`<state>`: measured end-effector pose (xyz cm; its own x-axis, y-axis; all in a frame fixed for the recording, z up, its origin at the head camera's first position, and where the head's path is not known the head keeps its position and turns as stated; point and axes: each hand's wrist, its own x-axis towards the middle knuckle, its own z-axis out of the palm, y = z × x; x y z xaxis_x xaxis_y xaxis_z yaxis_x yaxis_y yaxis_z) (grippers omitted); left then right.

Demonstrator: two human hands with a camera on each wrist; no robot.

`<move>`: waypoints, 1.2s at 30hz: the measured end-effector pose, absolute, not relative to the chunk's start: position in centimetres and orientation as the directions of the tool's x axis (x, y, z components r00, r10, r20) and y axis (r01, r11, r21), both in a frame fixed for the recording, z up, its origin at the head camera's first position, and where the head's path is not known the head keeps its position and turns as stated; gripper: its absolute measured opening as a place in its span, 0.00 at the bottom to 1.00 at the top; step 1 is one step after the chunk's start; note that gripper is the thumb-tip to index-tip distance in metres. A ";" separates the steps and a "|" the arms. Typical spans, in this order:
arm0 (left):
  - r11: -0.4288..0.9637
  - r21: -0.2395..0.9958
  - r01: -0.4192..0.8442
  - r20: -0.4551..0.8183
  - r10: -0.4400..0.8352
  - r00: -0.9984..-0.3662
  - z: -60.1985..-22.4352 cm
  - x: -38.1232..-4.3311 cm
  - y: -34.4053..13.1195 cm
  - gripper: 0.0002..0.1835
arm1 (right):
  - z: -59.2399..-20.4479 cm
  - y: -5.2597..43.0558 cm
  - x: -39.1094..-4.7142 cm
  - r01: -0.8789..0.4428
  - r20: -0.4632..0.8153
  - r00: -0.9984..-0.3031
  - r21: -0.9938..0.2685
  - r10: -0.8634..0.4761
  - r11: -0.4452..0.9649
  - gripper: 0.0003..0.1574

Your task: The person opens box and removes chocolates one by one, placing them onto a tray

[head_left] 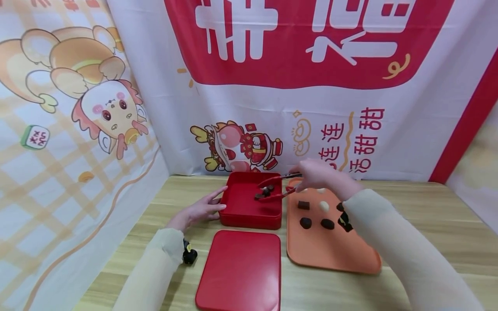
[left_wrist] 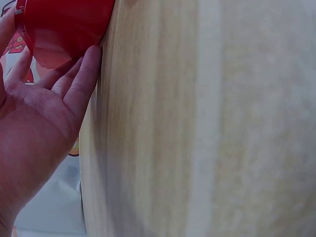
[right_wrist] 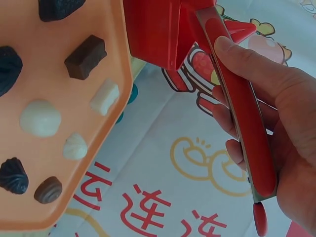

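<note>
My left hand (head_left: 199, 211) rests against the left side of a red square box (head_left: 250, 221), its fingers fairly straight along the wall; the left wrist view shows fingertips touching the box (left_wrist: 66, 29). My right hand (head_left: 314, 173) grips red-and-metal tongs (right_wrist: 242, 113), thumb on one arm and fingers curled round the other. The tongs reach leftward into the box, spread apart, with their tips near a few dark and pale chocolates (head_left: 268, 189). Whether the tips touch a chocolate is not clear.
Right of the box lies an orange tray (head_left: 323, 252) bearing several chocolates, among them a brown block (right_wrist: 86, 57) and a white dome (right_wrist: 40, 118). A flat red lid (head_left: 241, 270) lies in front of the box. A printed cloth (head_left: 288, 103) hangs behind.
</note>
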<state>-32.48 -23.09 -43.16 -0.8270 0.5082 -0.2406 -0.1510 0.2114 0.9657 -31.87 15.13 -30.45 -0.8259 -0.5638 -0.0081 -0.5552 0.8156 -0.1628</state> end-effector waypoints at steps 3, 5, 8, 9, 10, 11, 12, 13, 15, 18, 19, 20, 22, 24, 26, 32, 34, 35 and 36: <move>0.217 0.964 -0.156 -0.248 0.502 -0.829 -43.1 -32.4 -23.0 0.38 | -30.6 14.7 -32.1 -0.550 -0.022 -0.830 -0.143 -0.558 0.823 0.34; 0.219 0.962 -0.161 -0.252 0.497 -0.830 -43.1 -32.5 -23.0 0.38 | -30.7 14.4 -32.2 -0.541 -0.033 -0.836 -0.125 -0.548 0.832 0.32; 0.218 0.963 -0.156 -0.248 0.495 -0.833 -43.1 -32.5 -23.0 0.39 | -30.7 13.8 -32.3 -0.534 -0.052 -0.840 -0.089 -0.539 0.841 0.30; 0.216 0.965 -0.152 -0.243 0.498 -0.832 -43.1 -32.5 -23.0 0.39 | -30.7 13.6 -32.3 -0.536 -0.060 -0.839 -0.076 -0.541 0.841 0.28; 0.213 0.965 -0.154 -0.243 0.498 -0.832 -43.1 -32.5 -23.0 0.38 | -30.7 13.4 -32.3 -0.535 -0.068 -0.840 -0.065 -0.539 0.842 0.27; 0.212 0.965 -0.156 -0.244 0.498 -0.832 -43.1 -32.4 -23.0 0.38 | -30.7 13.3 -32.3 -0.535 -0.075 -0.839 -0.056 -0.538 0.843 0.26; 0.213 0.964 -0.157 -0.246 0.499 -0.831 -43.2 -32.4 -23.0 0.38 | -30.8 13.2 -32.3 -0.535 -0.082 -0.839 -0.050 -0.538 0.843 0.26; 0.213 0.964 -0.157 -0.246 0.499 -0.831 -43.2 -32.4 -23.1 0.38 | -30.9 13.1 -32.3 -0.536 -0.089 -0.838 -0.048 -0.538 0.843 0.25; 0.217 0.963 -0.159 -0.250 0.497 -0.831 -43.3 -32.3 -23.1 0.38 | -31.1 12.9 -32.3 -0.533 -0.097 -0.839 -0.055 -0.535 0.845 0.25; 0.224 0.962 -0.158 -0.252 0.493 -0.833 -43.2 -32.3 -23.1 0.38 | -31.4 12.8 -32.2 -0.531 -0.101 -0.838 -0.078 -0.537 0.844 0.27; 0.226 0.962 -0.156 -0.250 0.493 -0.833 -43.2 -32.3 -23.1 0.38 | -31.5 12.8 -32.3 -0.537 -0.099 -0.834 -0.082 -0.543 0.840 0.28; 0.226 0.962 -0.155 -0.251 0.492 -0.834 -43.2 -32.4 -23.1 0.38 | -31.5 12.8 -32.3 -0.543 -0.095 -0.830 -0.085 -0.550 0.835 0.29; 0.226 0.962 -0.152 -0.248 0.494 -0.834 -43.1 -32.4 -23.1 0.38 | -31.5 12.6 -32.2 -0.556 -0.087 -0.823 -0.080 -0.561 0.827 0.30; 0.226 0.962 -0.151 -0.248 0.498 -0.831 -43.1 -32.5 -23.1 0.38 | -31.5 12.5 -32.1 -0.564 -0.076 -0.820 -0.070 -0.568 0.823 0.32; 0.226 0.963 -0.149 -0.247 0.502 -0.829 -43.1 -32.4 -23.2 0.38 | -31.5 12.4 -32.1 -0.568 -0.068 -0.818 -0.059 -0.571 0.821 0.32; 0.243 0.958 -0.155 -0.259 0.486 -0.835 -43.0 -32.4 -23.2 0.38 | -31.9 12.3 -32.3 -0.551 -0.077 -0.828 -0.066 -0.555 0.832 0.30; 0.240 0.959 -0.154 -0.256 0.490 -0.833 -43.0 -32.4 -23.2 0.38 | -32.1 12.3 -32.3 -0.543 -0.083 -0.832 -0.082 -0.549 0.836 0.29; 0.236 0.959 -0.155 -0.256 0.491 -0.833 -43.0 -32.4 -23.2 0.38 | -32.2 12.3 -32.3 -0.541 -0.081 -0.833 -0.089 -0.547 0.836 0.29; 0.235 0.960 -0.153 -0.253 0.493 -0.833 -43.0 -32.4 -23.2 0.38 | -32.3 12.3 -32.3 -0.544 -0.076 -0.831 -0.093 -0.551 0.834 0.29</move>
<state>-32.41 -23.18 -42.98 -0.8325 0.4927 -0.2533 -0.1526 0.2355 0.9598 -32.27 12.28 -32.33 -0.8310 -0.5510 -0.0763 -0.5443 0.8337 -0.0927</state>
